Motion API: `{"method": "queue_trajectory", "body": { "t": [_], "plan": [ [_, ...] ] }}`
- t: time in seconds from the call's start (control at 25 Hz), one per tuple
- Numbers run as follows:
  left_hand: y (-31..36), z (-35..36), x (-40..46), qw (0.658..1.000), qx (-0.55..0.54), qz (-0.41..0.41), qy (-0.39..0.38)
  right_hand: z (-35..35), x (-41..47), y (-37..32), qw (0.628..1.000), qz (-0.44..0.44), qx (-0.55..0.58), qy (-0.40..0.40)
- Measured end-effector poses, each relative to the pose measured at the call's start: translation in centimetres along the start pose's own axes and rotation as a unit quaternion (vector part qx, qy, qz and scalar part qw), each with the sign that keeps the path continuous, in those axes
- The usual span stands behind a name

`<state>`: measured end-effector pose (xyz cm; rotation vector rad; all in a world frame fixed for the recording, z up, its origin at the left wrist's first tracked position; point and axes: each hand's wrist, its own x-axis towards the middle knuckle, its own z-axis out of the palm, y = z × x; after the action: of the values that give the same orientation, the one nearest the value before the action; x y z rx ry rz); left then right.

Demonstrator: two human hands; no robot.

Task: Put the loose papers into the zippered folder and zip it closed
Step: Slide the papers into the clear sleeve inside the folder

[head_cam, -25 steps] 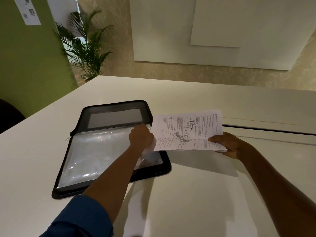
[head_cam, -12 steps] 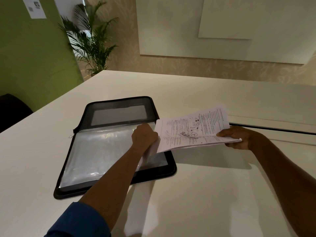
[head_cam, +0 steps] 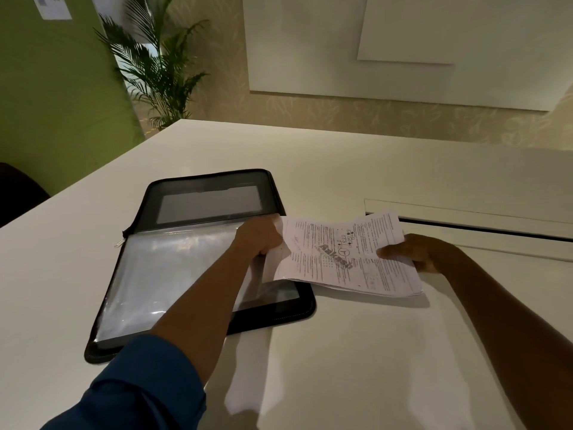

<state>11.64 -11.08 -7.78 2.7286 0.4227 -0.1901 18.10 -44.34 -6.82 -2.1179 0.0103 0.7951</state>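
A black zippered folder [head_cam: 214, 181] lies open on the white table [head_cam: 341, 156], its clear plastic sleeves [head_cam: 161, 274] facing up. My left hand [head_cam: 259, 235] is closed on the right edge of the top sleeve, lifting it. My right hand [head_cam: 415, 251] grips the right side of a stack of printed papers [head_cam: 338, 256]. The stack's left edge meets the lifted sleeve beside my left hand; its right half hangs over bare table. The zipper pull [head_cam: 119, 242] sticks out at the folder's left edge.
A dark slot [head_cam: 483, 229] of a recessed panel runs across the table at the right, behind the papers. A potted palm [head_cam: 155, 66] and a green wall [head_cam: 46, 94] stand beyond the far left corner. A dark chair [head_cam: 15, 193] sits at the left edge.
The papers have come down flatter and further left, their left edge now at the sleeve opening. My left hand has kept its hold on the sleeve.
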Motion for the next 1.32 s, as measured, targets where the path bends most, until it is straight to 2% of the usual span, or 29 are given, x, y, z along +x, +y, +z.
{"method": "queue_trajectory", "body": {
  "t": [0.16,0.28,0.4,0.44,0.52,0.6,0.72,0.84,0.92,1.32],
  "plan": [
    [0.2,0.1,-0.3,1.0,-0.02,0.008,0.007,0.9,0.2,-0.5,0.979,-0.016,-0.152,0.136],
    [0.1,0.0,-0.3,0.999,-0.027,0.011,0.016,1.2,1.5,-0.2,0.929,-0.024,-0.228,0.292],
    [0.2,0.2,-0.2,0.999,-0.025,0.011,0.025,2.1,2.6,-0.8,0.885,-0.099,-0.266,0.369],
    [0.2,0.3,-0.2,0.999,-0.024,0.01,0.026,2.8,2.9,-1.5,0.88,-0.15,-0.27,0.361],
    [0.2,0.4,-0.1,0.999,-0.025,0.008,0.027,4.7,3.2,-3.6,0.89,-0.246,-0.25,0.292],
    [0.2,0.5,0.0,0.999,-0.022,0.011,0.032,7.2,3.9,-6.1,0.907,-0.29,-0.224,0.21],
    [-0.1,1.0,0.3,0.998,-0.023,0.017,0.055,10.7,6.2,-9.2,0.916,-0.293,-0.232,0.148],
    [-0.2,1.4,0.7,0.997,-0.032,0.019,0.071,12.7,8.5,-10.8,0.906,-0.266,-0.288,0.161],
    [-0.3,1.6,0.8,0.995,-0.035,0.015,0.087,12.9,9.5,-11.4,0.91,-0.268,-0.27,0.167],
    [-0.2,0.9,1.6,0.979,-0.072,-0.094,0.166,12.1,10.4,-12.5,0.903,-0.348,-0.24,0.073]
  ]
}}
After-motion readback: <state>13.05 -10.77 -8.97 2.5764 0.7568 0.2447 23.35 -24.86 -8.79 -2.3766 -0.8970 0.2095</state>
